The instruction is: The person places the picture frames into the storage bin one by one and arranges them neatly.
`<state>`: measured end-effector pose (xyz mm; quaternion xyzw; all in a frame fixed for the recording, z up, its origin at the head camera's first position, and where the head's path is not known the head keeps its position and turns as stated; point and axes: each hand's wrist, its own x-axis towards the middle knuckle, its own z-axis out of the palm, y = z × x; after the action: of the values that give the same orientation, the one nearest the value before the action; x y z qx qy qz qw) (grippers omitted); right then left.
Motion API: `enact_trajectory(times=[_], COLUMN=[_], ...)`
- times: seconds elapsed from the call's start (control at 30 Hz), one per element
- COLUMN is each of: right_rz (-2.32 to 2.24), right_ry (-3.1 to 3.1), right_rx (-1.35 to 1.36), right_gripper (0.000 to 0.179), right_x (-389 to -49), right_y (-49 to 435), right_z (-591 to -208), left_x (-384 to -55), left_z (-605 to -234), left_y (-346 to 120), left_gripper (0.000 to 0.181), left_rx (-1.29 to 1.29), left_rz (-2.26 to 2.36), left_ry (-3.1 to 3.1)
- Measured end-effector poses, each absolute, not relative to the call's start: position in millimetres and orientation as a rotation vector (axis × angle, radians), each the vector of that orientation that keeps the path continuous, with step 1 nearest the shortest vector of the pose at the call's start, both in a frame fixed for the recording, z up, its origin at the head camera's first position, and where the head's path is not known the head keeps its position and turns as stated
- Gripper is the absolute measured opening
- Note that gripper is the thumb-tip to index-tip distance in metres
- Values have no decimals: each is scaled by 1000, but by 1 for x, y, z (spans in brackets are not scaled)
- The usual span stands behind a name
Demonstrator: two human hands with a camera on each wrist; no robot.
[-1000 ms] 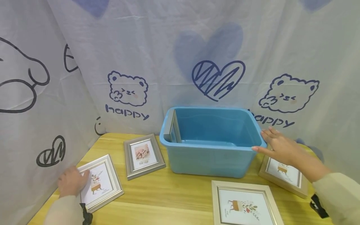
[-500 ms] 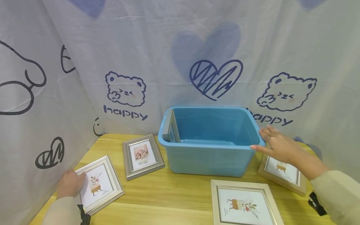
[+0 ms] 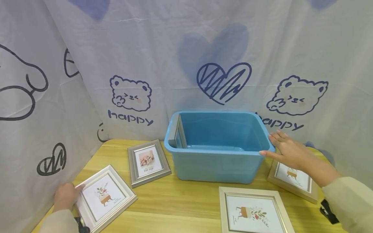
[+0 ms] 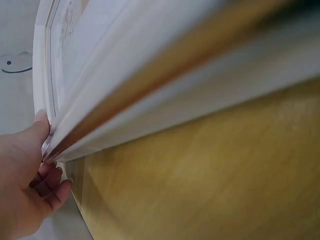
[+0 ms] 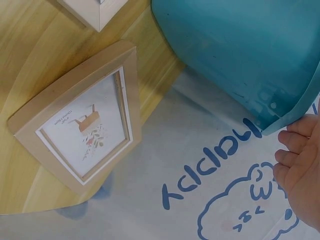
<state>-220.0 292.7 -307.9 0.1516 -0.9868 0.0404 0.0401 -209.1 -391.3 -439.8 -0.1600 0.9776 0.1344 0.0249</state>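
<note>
My left hand (image 3: 65, 195) grips the left edge of a silvery-white picture frame (image 3: 102, 194) holding a potted-plant print. In the left wrist view, the thumb (image 4: 41, 122) lies on the frame's face and the other fingers curl beneath its edge; that frame is tilted up off the table there. A blue plastic bin (image 3: 215, 166) stands at the back of the table, with a grey-silver picture frame (image 3: 176, 131) upright against its left inner wall. On the bin's right rim rests my right hand (image 3: 289, 150), fingers mostly straight and thumb pointing along the front corner.
A taupe picture frame (image 3: 149, 181) with a flower print lies left of the bin. In front lies a cream picture frame (image 3: 224, 210). Partly under my right arm is a thick tan picture frame (image 3: 314, 192). A printed white curtain (image 3: 175, 48) hangs behind the wooden table (image 3: 175, 207).
My left hand has slid from the face of the silvery-white picture frame to its left edge. The frame has turned and shifted slightly right and nearer. My right hand stays on the rim.
</note>
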Motion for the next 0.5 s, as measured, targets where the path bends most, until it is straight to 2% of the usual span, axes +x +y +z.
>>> enact_trajectory(times=[0.23,0.5], right_rz=[133,149], right_ry=[-3008,-2994], right_rx=[475,487], right_gripper=[85,84], right_x=[-220,-220], right_y=[292,293], right_z=[-308,-308], left_x=[-203,-195], left_z=[-440,-449], left_y=[-393,-393], left_gripper=[46,45], left_rx=[-596,-577], left_rz=[496,619], left_ry=[2994,3122])
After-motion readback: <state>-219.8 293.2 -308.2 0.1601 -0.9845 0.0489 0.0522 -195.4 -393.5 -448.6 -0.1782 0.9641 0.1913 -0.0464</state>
